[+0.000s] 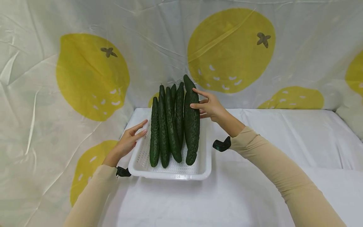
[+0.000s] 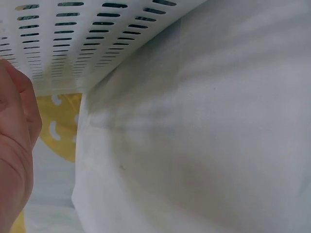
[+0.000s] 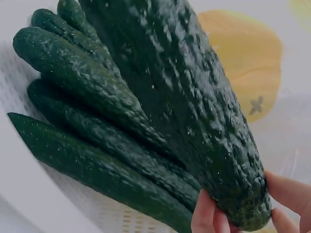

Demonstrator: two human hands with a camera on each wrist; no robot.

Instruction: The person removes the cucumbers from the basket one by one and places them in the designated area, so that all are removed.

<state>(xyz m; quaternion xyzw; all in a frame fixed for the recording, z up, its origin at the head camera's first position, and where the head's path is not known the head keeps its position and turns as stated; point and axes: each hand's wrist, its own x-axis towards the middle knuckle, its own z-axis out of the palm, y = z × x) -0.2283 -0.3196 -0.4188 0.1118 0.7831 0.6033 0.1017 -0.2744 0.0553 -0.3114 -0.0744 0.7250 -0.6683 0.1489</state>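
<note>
Sleeves [image 1: 278, 167] flank basket [image 1: 170, 175]; cucumbers [image 1: 170, 123] partly hide backdrop [image 1: 158, 47].

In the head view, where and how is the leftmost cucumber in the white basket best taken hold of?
Probably round its middle, from above and its left: the leftmost cucumber is long and slender, with a gap toward the left side of the basket, while the next cucumber lies close on its right.

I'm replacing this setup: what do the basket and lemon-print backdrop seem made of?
The basket looks like smooth white molded plastic, given its rounded rim and regular slots. The lemon-print backdrop seems thin, faintly shiny fabric, judging by its creases and highlights; plastic sheeting is possible.
</note>
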